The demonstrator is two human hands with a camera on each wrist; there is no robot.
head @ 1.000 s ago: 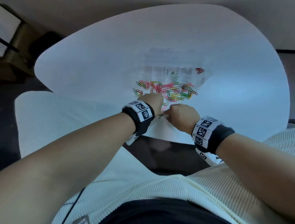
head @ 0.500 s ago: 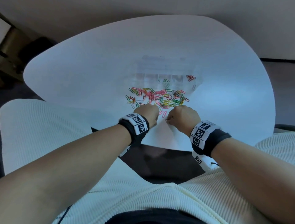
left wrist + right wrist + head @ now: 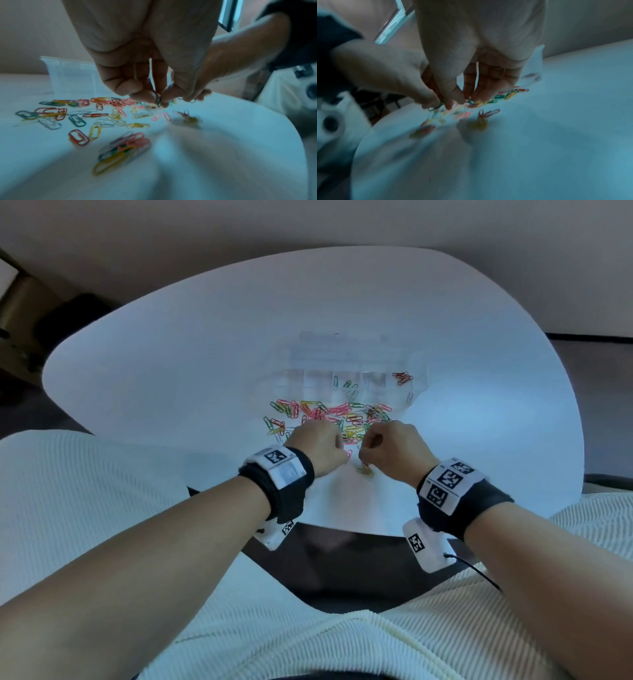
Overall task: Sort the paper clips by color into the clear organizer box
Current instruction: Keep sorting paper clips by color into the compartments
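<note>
Head view: both hands, left hand [image 3: 317,445] and right hand [image 3: 390,446], pinch green clips near the table's [image 3: 171,371] front edge.

One clear organizer box [image 3: 346,364] sits at upper centre; dozens of loose paper clips [image 3: 329,416], too many to count, lie below it; two hands.
</note>
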